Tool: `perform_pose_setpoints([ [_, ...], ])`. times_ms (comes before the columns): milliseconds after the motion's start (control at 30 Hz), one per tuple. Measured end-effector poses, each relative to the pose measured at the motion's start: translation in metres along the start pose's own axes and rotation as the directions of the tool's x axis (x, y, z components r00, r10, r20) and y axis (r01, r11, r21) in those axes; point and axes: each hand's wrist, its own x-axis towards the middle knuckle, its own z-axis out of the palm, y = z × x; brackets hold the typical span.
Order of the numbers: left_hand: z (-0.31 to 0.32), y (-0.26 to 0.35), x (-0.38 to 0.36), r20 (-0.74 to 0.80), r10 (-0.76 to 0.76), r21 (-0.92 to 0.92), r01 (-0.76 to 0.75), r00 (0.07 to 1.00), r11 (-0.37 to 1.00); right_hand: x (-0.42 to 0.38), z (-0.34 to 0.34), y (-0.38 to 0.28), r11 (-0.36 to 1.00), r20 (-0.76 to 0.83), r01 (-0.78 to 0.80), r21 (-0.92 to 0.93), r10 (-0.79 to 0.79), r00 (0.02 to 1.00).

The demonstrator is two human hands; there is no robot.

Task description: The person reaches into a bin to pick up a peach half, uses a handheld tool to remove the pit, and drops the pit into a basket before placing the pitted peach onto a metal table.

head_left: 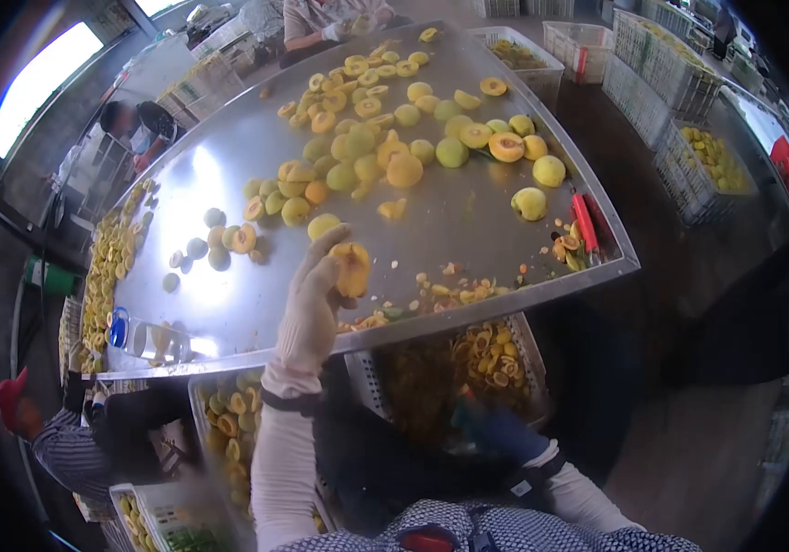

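My left hand (313, 290), in a pale glove, is closed around a yellow peach half (351, 269) above the near edge of the metal table (275, 308). The cut side of the peach half shows. Just beyond my fingertips is another yellow peach (323, 226). My right hand (505, 432), in a blue glove, is low over a crate (530, 359) of cut peach pieces below the table edge. Motion blurs its fingers, and a small orange spot shows near their tips. I cannot make out what they hold, if anything.
Many whole and halved peaches (357, 143) are spread over the table. A red-handled tool (585, 223) lies at the right edge. A clear bottle (141, 339) with a blue cap lies at left. Co-workers sit around; crates (702, 170) stand right, more fruit (233, 419) below left.
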Motion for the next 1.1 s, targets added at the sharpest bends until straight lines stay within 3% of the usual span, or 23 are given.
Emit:
perform_pose_setpoints([
  [33, 0.01, 0.002, -0.025, -0.014, -0.015, 0.003, 0.015, 1.0, 1.0, -0.004, -0.007, -0.01, 0.997, 0.038, 0.071, -0.027, -0.07, 0.997],
  [67, 0.031, 0.0, -0.048, -0.094, -0.009, -0.214, -0.011, 0.996, 0.977, 0.007, -0.018, -0.037, 0.939, 0.149, -0.236, 0.249, 0.204, 0.968],
  [100, 0.047, -0.006, -0.064, -0.172, -0.018, -0.42, -0.057, 0.985, 0.906, 0.017, -0.028, -0.059, 0.721, 0.318, -0.525, 0.453, 0.42, 0.85],
  [167, 0.056, -0.027, -0.088, -0.148, -0.055, -0.458, -0.019, 0.987, 0.889, 0.021, -0.039, -0.09, 0.663, 0.4, -0.578, 0.476, 0.423, 0.813],
  [267, 0.07, -0.059, -0.101, -0.122, -0.062, -0.504, -0.007, 0.991, 0.864, 0.03, -0.045, -0.117, 0.694, 0.428, -0.526, 0.492, 0.334, 0.84],
  [367, 0.083, -0.071, -0.106, -0.124, 0.02, -0.564, -0.087, 0.992, 0.821, 0.036, -0.042, -0.123, 0.766, 0.305, -0.426, 0.482, 0.308, 0.901],
  [400, 0.084, -0.073, -0.107, -0.166, 0.221, -0.162, -0.247, 0.961, 0.955, 0.039, -0.036, -0.121, 0.804, 0.222, -0.344, 0.485, 0.267, 0.938],
  [467, 0.086, -0.076, -0.107, -0.119, 0.417, 0.266, -0.376, 0.901, 0.888, 0.046, -0.034, -0.122, 0.777, 0.222, -0.381, 0.501, 0.31, 0.924],
  [567, 0.088, -0.081, -0.104, -0.101, 0.455, 0.266, -0.416, 0.885, 0.869, 0.046, -0.033, -0.113, 0.741, 0.253, -0.431, 0.515, 0.349, 0.902],
  [633, 0.09, -0.083, -0.103, -0.18, 0.327, 0.161, -0.3, 0.928, 0.94, 0.043, -0.025, -0.106, 0.735, 0.284, -0.449, 0.509, 0.349, 0.893],
  [667, 0.09, -0.083, -0.103, -0.179, 0.325, 0.161, -0.298, 0.929, 0.941, 0.039, -0.018, -0.104, 0.752, 0.236, -0.416, 0.512, 0.342, 0.91],
  [733, 0.091, -0.083, -0.103, -0.208, 0.182, 0.0, -0.186, 0.961, 0.983, 0.037, -0.013, -0.097, 0.765, 0.188, -0.388, 0.513, 0.341, 0.921],
  [833, 0.091, -0.091, -0.101, -0.194, 0.241, 0.144, -0.215, 0.951, 0.966, 0.037, -0.011, -0.085, 0.783, 0.205, -0.369, 0.501, 0.307, 0.929],
  [933, 0.092, -0.093, -0.096, -0.178, 0.206, 0.167, -0.177, 0.962, 0.97, 0.038, -0.012, -0.081, 0.84, 0.145, -0.301, 0.45, 0.264, 0.954],
  [967, 0.09, -0.091, -0.096, -0.174, 0.2, 0.168, -0.171, 0.964, 0.971, 0.037, -0.015, -0.081, 0.777, 0.246, -0.407, 0.481, 0.326, 0.913],
  [1000, 0.089, -0.081, -0.095, -0.116, 0.055, 0.086, -0.045, 0.992, 0.995, 0.036, -0.016, -0.081, 0.704, 0.347, -0.508, 0.497, 0.375, 0.86],
  [1033, 0.087, -0.077, -0.094, -0.049, -0.088, 0.01, 0.088, 0.995, 0.996, 0.035, -0.017, -0.085, 0.7, 0.349, -0.512, 0.498, 0.379, 0.857],
  [1100, 0.079, -0.078, -0.09, 0.033, -0.158, -0.015, 0.158, 0.987, 0.987, 0.031, -0.017, -0.093, 0.559, 0.44, -0.622, 0.548, 0.439, 0.783],
])
